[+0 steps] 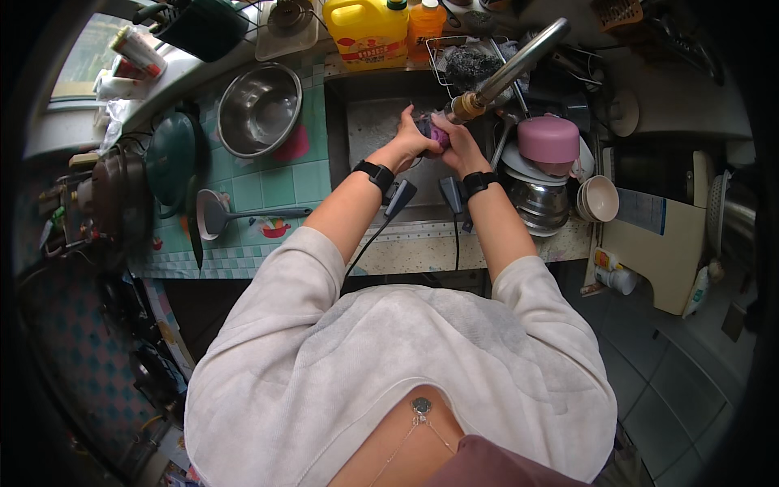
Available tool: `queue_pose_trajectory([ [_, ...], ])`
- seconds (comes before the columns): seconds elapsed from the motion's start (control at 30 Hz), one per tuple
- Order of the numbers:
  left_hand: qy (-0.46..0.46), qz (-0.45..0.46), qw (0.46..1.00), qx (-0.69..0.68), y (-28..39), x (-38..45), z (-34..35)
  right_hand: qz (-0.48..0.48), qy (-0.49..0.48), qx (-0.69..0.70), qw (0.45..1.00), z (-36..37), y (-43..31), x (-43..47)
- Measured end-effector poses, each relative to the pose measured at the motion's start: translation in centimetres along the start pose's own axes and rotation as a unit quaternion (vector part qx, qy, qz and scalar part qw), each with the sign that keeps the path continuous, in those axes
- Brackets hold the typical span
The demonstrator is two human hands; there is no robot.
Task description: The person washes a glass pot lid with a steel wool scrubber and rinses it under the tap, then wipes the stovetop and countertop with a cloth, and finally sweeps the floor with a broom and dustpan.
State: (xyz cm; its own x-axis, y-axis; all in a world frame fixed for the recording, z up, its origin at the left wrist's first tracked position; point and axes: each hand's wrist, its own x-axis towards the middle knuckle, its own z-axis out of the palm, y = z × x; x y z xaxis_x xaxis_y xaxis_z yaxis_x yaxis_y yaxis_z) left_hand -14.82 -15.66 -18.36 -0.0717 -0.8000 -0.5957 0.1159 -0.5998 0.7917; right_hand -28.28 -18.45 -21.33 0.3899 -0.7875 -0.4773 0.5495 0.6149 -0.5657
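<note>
Over a stainless-steel sink, both hands meet on a small purple object; fingers cover much of it, and its kind is unclear. My left hand grips it from the left, thumb across its near side. From the right, my right hand holds the same object. A metal faucet reaches in from the upper right, its brass-coloured joint just above my right fingers. Each wrist wears a black strap with a small dark device on a cable.
Left of the sink are a steel bowl and a grey ladle on the tiled counter. At right, a pink lidded pot tops stacked dishes beside nested bowls. A yellow jug and wire basket stand behind.
</note>
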Motion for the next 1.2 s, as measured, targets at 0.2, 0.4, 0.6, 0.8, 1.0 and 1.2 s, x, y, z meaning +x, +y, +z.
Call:
queue_pose_trajectory([
  [0.2,-0.064,-0.078,0.994,-0.041,0.7,-0.3,-0.4,-0.027,0.055,-0.131,0.99,-1.1,-1.2,0.1],
  [0.4,-0.032,-0.111,0.988,-0.099,-0.7,-1.2,-2.6,-0.148,0.306,-0.15,0.929,-5.8,-6.3,1.8],
  [0.6,-0.014,-0.113,0.979,-0.167,-1.2,-3.0,-3.9,-0.152,0.175,-0.153,0.961,-8.2,-11.1,3.5],
  [0.8,-0.029,-0.137,0.953,-0.27,-2.6,-3.7,-3.3,-0.123,0.155,-0.107,0.974,-8.3,-6.6,2.3],
  [1.0,-0.164,-0.221,0.836,-0.474,-4.1,-5.3,-2.2,0.128,-0.02,-0.008,0.992,-2.5,2.0,-3.4],
  [1.2,-0.08,-0.169,0.952,-0.241,-3.9,-8.2,-1.9,0.056,0.033,-0.135,0.989,1.7,3.8,-4.9],
])
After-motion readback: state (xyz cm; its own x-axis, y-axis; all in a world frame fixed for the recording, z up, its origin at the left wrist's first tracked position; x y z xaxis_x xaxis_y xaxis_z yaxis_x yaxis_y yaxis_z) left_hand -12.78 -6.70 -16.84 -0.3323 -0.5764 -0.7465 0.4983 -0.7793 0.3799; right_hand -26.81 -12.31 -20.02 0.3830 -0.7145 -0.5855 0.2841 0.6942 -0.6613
